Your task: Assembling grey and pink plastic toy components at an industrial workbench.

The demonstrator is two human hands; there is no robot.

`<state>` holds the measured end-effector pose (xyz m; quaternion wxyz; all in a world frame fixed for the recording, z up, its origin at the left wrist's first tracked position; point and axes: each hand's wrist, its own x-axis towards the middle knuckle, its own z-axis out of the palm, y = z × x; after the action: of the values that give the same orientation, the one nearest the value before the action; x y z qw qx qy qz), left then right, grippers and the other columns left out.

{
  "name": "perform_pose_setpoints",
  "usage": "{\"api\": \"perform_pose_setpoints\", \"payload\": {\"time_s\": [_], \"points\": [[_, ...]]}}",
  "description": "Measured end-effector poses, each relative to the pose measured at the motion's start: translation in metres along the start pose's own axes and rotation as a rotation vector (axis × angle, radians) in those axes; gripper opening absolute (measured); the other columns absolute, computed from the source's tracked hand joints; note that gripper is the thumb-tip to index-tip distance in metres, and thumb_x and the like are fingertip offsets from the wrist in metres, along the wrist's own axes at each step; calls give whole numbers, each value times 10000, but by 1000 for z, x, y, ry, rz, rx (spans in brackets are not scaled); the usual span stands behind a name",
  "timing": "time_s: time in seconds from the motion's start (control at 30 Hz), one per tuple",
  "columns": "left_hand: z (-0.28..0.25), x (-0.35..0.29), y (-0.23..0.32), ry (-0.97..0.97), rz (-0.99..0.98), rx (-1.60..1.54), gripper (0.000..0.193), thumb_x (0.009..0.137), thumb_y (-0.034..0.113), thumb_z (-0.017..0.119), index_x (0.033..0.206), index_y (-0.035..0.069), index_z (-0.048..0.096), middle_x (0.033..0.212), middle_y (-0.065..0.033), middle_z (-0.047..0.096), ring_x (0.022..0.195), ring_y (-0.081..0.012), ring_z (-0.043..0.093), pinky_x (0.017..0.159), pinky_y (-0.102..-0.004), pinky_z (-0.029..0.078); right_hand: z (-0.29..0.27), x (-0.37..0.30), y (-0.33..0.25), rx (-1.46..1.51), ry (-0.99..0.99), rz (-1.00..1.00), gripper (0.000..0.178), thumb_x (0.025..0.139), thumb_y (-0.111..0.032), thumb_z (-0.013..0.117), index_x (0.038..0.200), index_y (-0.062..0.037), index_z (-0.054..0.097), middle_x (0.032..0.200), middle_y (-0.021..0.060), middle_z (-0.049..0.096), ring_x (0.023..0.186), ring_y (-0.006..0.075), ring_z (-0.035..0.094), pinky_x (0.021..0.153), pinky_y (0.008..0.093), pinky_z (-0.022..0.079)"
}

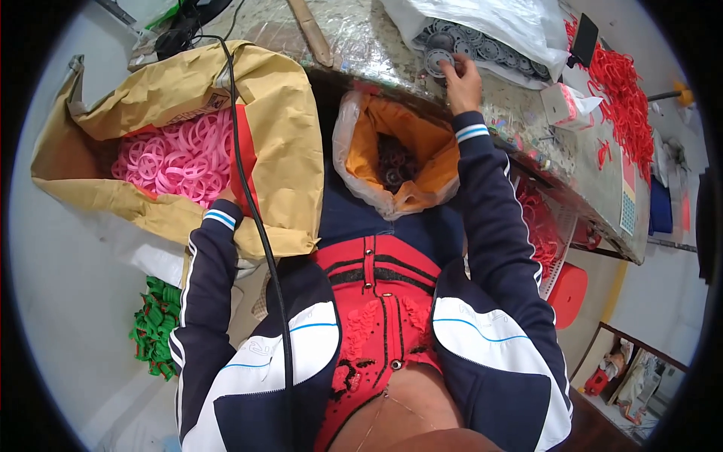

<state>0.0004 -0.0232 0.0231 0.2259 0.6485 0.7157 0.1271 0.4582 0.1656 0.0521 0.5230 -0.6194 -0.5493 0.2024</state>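
Scuffed worktable point(360, 47); grey wheel-like disc point(434, 62) in right fingers point(452, 74); left hand point(229, 194), fingers' grip unclear

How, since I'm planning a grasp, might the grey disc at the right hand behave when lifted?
The grey disc has an evenly round outline, suggesting stiffness; it could roll on edge. Smaller than the right hand, it is probably light.

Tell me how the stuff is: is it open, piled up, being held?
Paper sack, open
Pink rings, piled loose inside it
Left hand, mostly hidden at the sack; its hold can't be seen
Right hand, holding a gray disc
White plastic bag, open, gray discs showing
Orange-lined bag, open, dark pieces inside
Tissue box, open, tissue sticking out
Red strips, tangled, heaped
Green bundles, heaped
Jacket, open in front
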Motion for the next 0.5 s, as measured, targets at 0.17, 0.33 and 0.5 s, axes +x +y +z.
{"api": "perform_pose_setpoints", "payload": {"time_s": [0.17,0.33,0.5], "points": [[23,11,-15,-27,56,-149,309,831,136,478,1123,54,537,1024,-197,597,957,-350,565,767,-389,466,-27,-28,15,265,98,3,283,807,-181,659,998,7,570,830,28,605,738,85,551,654,211,441],[35,20,-29,-47,103,-290,316,831,147,481,1131,65,537,1042,-202,591,976,-353,557,770,-388,463,-42,-36,22,350,64,6,244,819,-141,648,1002,0,568,879,24,600,779,74,554,692,198,442],[38,8,-52,-47,158,-444,323,831,158,483,1138,75,537,1061,-206,586,996,-356,549,774,-387,461,-41,-36,22,406,-9,-9,262,826,-127,637,1044,-2,563,885,22,596,785,71,551,691,193,439]]}}
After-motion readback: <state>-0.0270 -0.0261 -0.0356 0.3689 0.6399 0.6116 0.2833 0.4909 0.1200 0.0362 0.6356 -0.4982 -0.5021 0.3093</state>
